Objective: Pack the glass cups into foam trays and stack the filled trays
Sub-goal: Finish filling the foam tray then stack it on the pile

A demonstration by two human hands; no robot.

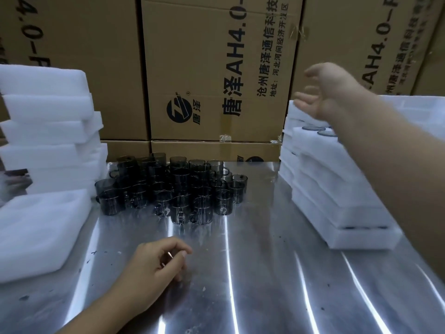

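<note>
Clearly the smoked glass cups [166,186] are the delicate part: they stand packed rim to rim in a cluster in the middle of the steel counter [265,273], some touching, a few stacked on others. They are probably light but brittle and slick, and would chip if knocked together. Each is best lifted straight up by its handle or by the wall just under the rim, one at a time from the cluster's near edge.

The foam is likely soft, near weightless and easily dented. An empty foam tray [43,227] lies at the front left, below the pile of empty foam trays [48,131]. A loaded tray wants support at both ends, kept level.

The left hand [156,259] rests on the counter, fingers loosely curled and holding nothing. The right hand [330,97], blurred, hangs spread and empty above the stack of filled trays [337,194].
</note>
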